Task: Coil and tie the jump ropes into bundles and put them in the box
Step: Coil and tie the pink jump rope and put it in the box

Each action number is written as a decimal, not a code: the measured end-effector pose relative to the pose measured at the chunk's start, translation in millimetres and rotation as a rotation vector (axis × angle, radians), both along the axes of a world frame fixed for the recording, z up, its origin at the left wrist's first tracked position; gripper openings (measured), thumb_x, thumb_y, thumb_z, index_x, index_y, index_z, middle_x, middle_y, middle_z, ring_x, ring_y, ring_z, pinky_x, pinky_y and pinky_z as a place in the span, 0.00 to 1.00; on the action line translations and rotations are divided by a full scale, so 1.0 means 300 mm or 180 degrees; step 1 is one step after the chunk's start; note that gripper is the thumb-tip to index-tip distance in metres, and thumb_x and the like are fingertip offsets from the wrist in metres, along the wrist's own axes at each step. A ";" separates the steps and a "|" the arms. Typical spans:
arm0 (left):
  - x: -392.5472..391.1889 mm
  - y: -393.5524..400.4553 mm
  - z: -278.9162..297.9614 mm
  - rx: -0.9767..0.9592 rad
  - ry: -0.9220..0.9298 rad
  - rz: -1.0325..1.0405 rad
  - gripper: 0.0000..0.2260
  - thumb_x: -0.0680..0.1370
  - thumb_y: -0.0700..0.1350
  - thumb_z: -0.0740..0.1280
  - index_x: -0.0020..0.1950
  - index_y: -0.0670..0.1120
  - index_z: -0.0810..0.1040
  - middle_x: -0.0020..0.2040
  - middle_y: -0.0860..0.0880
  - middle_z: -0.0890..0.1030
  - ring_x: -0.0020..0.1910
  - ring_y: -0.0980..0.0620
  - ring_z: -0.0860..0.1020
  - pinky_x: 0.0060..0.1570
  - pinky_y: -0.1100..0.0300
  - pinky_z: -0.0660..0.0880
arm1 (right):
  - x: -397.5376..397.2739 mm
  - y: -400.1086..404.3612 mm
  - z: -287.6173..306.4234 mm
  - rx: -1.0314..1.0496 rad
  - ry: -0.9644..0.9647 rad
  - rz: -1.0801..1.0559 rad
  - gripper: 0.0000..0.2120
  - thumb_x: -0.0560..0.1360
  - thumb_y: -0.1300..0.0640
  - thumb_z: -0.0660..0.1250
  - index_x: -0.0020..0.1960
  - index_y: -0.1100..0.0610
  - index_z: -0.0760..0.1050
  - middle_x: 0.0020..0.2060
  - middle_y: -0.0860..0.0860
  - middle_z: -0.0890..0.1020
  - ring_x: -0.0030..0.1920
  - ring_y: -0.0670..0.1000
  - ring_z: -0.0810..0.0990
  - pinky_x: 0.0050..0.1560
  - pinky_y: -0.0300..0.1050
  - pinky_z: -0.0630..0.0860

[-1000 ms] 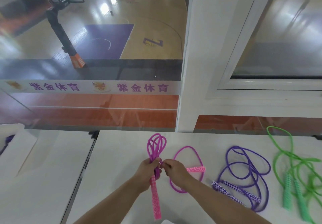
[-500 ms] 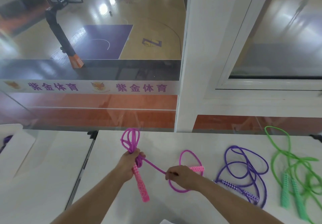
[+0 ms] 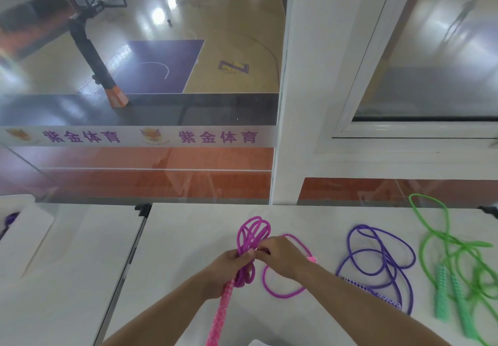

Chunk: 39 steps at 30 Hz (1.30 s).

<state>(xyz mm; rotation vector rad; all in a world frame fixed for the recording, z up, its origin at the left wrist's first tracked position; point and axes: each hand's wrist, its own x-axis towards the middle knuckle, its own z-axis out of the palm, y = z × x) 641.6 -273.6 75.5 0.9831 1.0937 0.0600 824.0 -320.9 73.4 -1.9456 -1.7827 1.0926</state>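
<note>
Far left: white box at the table edge, a purple rope end peeking inside. Centre of the white table: magenta jump rope, coiled, loops fanning upward, pink handle hanging down. Left hand clenched around the coil's waist. Right hand just beside, fingertips pinching the rope's loose strand. Further right: purple jump rope lying loose. Far right: green jump rope, tangled.

left hand, right hand, gripping magenta rope
</note>
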 end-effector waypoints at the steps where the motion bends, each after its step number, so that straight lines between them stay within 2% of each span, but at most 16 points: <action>1: 0.001 -0.003 -0.003 -0.0002 -0.0010 -0.0070 0.15 0.80 0.51 0.68 0.58 0.40 0.80 0.38 0.45 0.76 0.36 0.49 0.72 0.40 0.57 0.74 | -0.001 -0.003 -0.003 0.0006 -0.0058 -0.0062 0.15 0.80 0.44 0.64 0.49 0.54 0.82 0.38 0.46 0.82 0.39 0.45 0.80 0.43 0.42 0.78; 4: -0.001 -0.006 -0.008 -0.0136 0.0047 -0.0114 0.14 0.77 0.46 0.73 0.58 0.40 0.80 0.42 0.43 0.81 0.40 0.48 0.77 0.45 0.56 0.78 | -0.008 -0.013 -0.013 -0.0023 -0.0129 -0.0217 0.15 0.78 0.41 0.66 0.50 0.52 0.83 0.39 0.44 0.83 0.40 0.45 0.82 0.44 0.43 0.80; 6: -0.009 0.001 -0.009 -0.0272 0.0044 -0.0107 0.12 0.77 0.41 0.71 0.59 0.38 0.80 0.48 0.40 0.84 0.43 0.47 0.79 0.46 0.56 0.79 | -0.010 -0.018 -0.014 -0.0104 -0.0131 -0.0186 0.14 0.78 0.41 0.66 0.46 0.51 0.81 0.36 0.41 0.80 0.37 0.43 0.79 0.40 0.41 0.77; 9: -0.037 0.027 -0.012 -0.0271 0.0139 -0.0087 0.06 0.79 0.38 0.68 0.53 0.35 0.79 0.42 0.41 0.83 0.42 0.46 0.81 0.44 0.55 0.79 | 0.029 -0.022 -0.032 -0.0206 -0.0221 -0.0159 0.14 0.80 0.41 0.63 0.41 0.49 0.74 0.33 0.42 0.76 0.35 0.43 0.76 0.38 0.39 0.72; 12: -0.095 0.092 -0.026 -0.0022 0.0292 0.0619 0.02 0.80 0.34 0.65 0.48 0.36 0.76 0.33 0.43 0.79 0.32 0.46 0.81 0.30 0.59 0.76 | 0.132 -0.032 -0.066 -0.0230 -0.0382 -0.0447 0.16 0.81 0.41 0.60 0.39 0.47 0.72 0.35 0.45 0.79 0.38 0.48 0.79 0.43 0.48 0.76; 14: -0.152 0.152 -0.032 0.0087 0.0423 0.1304 0.03 0.80 0.33 0.64 0.48 0.35 0.75 0.30 0.43 0.76 0.24 0.49 0.77 0.22 0.61 0.72 | 0.201 -0.048 -0.084 -0.0261 -0.0378 -0.0805 0.15 0.82 0.42 0.60 0.41 0.50 0.74 0.36 0.47 0.81 0.38 0.49 0.80 0.43 0.49 0.77; 17: -0.226 0.222 -0.038 0.0045 0.0472 0.2068 0.04 0.81 0.36 0.65 0.52 0.35 0.76 0.32 0.43 0.74 0.24 0.51 0.72 0.20 0.62 0.70 | 0.255 -0.070 -0.102 -0.0334 -0.0286 -0.1175 0.15 0.83 0.46 0.59 0.43 0.53 0.74 0.37 0.51 0.81 0.36 0.53 0.79 0.39 0.49 0.75; 19: -0.231 0.229 -0.048 -0.0097 0.0380 0.2235 0.05 0.80 0.38 0.67 0.52 0.36 0.76 0.32 0.44 0.75 0.25 0.50 0.72 0.21 0.61 0.72 | 0.237 -0.075 -0.104 -0.0423 0.0008 -0.1286 0.13 0.84 0.51 0.58 0.45 0.54 0.75 0.40 0.51 0.82 0.36 0.51 0.77 0.38 0.44 0.72; 22: -0.170 0.181 -0.073 -0.0331 0.0215 0.2035 0.05 0.80 0.39 0.67 0.50 0.36 0.77 0.32 0.44 0.75 0.26 0.50 0.72 0.23 0.60 0.71 | 0.145 -0.064 -0.089 -0.0610 0.0582 -0.1415 0.12 0.84 0.56 0.56 0.49 0.55 0.77 0.39 0.45 0.78 0.36 0.45 0.73 0.35 0.36 0.68; 25: -0.083 0.101 -0.084 -0.0431 0.0063 0.1658 0.05 0.80 0.39 0.68 0.48 0.37 0.77 0.32 0.44 0.76 0.28 0.49 0.74 0.25 0.60 0.71 | 0.029 -0.053 -0.079 -0.0666 0.1074 -0.1297 0.11 0.83 0.56 0.57 0.46 0.52 0.75 0.31 0.44 0.72 0.30 0.44 0.68 0.33 0.38 0.64; 27: -0.025 0.048 -0.074 -0.0510 -0.0037 0.1461 0.07 0.80 0.40 0.68 0.50 0.36 0.77 0.33 0.44 0.77 0.29 0.49 0.74 0.28 0.58 0.73 | -0.030 -0.052 -0.072 -0.0623 0.1270 -0.1172 0.10 0.83 0.55 0.58 0.45 0.51 0.75 0.28 0.43 0.71 0.28 0.44 0.67 0.33 0.39 0.64; 31: 0.038 -0.015 -0.054 -0.0589 -0.0165 0.1332 0.11 0.81 0.42 0.67 0.57 0.34 0.78 0.36 0.43 0.78 0.32 0.49 0.74 0.35 0.56 0.74 | -0.088 -0.050 -0.047 -0.0834 0.1517 -0.1049 0.12 0.82 0.53 0.60 0.43 0.55 0.75 0.28 0.46 0.72 0.27 0.45 0.67 0.29 0.39 0.64; 35: 0.031 -0.035 -0.054 -0.0584 -0.0395 0.1166 0.11 0.82 0.42 0.66 0.59 0.36 0.79 0.38 0.43 0.78 0.35 0.49 0.73 0.38 0.56 0.73 | -0.070 -0.031 -0.027 -0.1011 0.1218 -0.0780 0.12 0.81 0.54 0.60 0.42 0.54 0.76 0.33 0.48 0.73 0.29 0.46 0.69 0.28 0.36 0.66; 37: 0.018 -0.034 -0.058 -0.0474 -0.0371 0.0990 0.11 0.81 0.43 0.66 0.59 0.37 0.80 0.42 0.41 0.79 0.39 0.48 0.75 0.42 0.56 0.75 | -0.059 -0.023 -0.021 -0.0967 0.0900 -0.0413 0.10 0.81 0.56 0.60 0.43 0.53 0.77 0.34 0.45 0.75 0.32 0.43 0.71 0.32 0.32 0.67; 39: 0.006 -0.029 -0.067 -0.0332 -0.0297 0.0785 0.11 0.81 0.43 0.67 0.58 0.37 0.81 0.44 0.41 0.80 0.42 0.47 0.75 0.43 0.56 0.75 | -0.060 -0.020 -0.024 -0.0886 0.0620 -0.0075 0.09 0.81 0.54 0.60 0.45 0.52 0.78 0.38 0.44 0.77 0.37 0.42 0.74 0.38 0.33 0.68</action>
